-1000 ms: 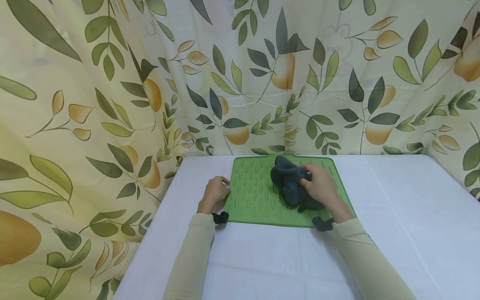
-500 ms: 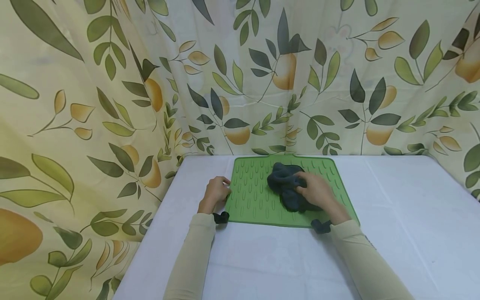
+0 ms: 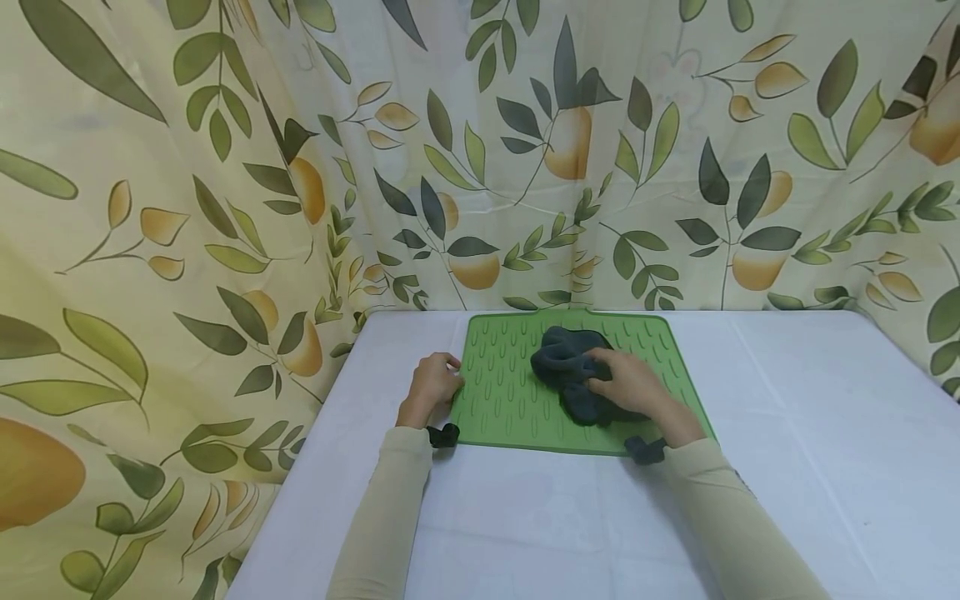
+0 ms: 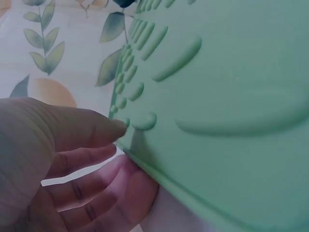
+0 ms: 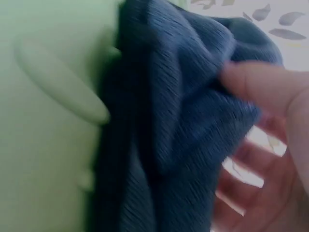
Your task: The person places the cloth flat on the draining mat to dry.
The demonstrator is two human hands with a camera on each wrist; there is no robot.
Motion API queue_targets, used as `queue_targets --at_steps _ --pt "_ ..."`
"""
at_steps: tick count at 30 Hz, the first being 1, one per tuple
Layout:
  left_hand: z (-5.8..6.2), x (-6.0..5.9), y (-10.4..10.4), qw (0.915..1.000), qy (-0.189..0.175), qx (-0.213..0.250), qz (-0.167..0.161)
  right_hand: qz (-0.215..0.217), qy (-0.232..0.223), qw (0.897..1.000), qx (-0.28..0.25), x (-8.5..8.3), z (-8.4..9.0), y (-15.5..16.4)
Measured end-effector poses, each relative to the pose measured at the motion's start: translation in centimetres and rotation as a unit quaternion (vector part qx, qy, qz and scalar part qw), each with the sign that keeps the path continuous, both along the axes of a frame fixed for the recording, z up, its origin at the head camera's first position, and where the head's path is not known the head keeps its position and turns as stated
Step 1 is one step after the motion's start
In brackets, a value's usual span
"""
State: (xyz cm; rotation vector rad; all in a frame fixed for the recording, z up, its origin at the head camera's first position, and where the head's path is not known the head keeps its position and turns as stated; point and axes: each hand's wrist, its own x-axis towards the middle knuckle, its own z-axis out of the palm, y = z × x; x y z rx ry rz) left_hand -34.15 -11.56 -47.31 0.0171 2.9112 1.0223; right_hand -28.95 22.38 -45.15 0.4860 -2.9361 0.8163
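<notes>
A dark blue cloth (image 3: 562, 358), bunched into folds, lies on a green mat (image 3: 495, 400) with raised oblong ridges. My right hand (image 3: 633, 383) grips the cloth from its right side. In the right wrist view, the thumb presses into the fabric (image 5: 188, 111) and the other fingers are partly hidden behind it. At the mat's left edge is my left hand (image 3: 432, 383). The left wrist view has its thumb over the rim of the mat (image 4: 231, 164) and its fingers curled underneath, pinching the edge.
The mat lies on a table with a white cloth cover (image 3: 525, 517), which extends to both sides of it. Behind and to the left hangs a curtain (image 3: 480, 167) printed with leaves and fruit. Dark straps (image 3: 442, 435) show at both wrists.
My right hand has moved slightly left and down, and the cloth has gone with it, its upper part sinking lower over the mat. The left hand stays at the mat's edge.
</notes>
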Motion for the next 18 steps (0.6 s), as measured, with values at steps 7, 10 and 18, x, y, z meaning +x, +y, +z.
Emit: queue_targets --at_steps 7,10,18 --pt "0.5 0.3 1.1 0.9977 0.060 -0.012 -0.029 0.007 -0.030 0.995 -0.090 0.3 1.6 2.2" --pt "0.9 0.6 2.2 0.9949 0.085 0.002 -0.053 -0.021 -0.022 0.995 -0.094 0.3 2.0 3.3" --pt "1.3 1.7 6.0 0.9840 0.118 0.001 -0.133 -0.056 -0.061 0.996 -0.036 -0.1 1.3 5.6"
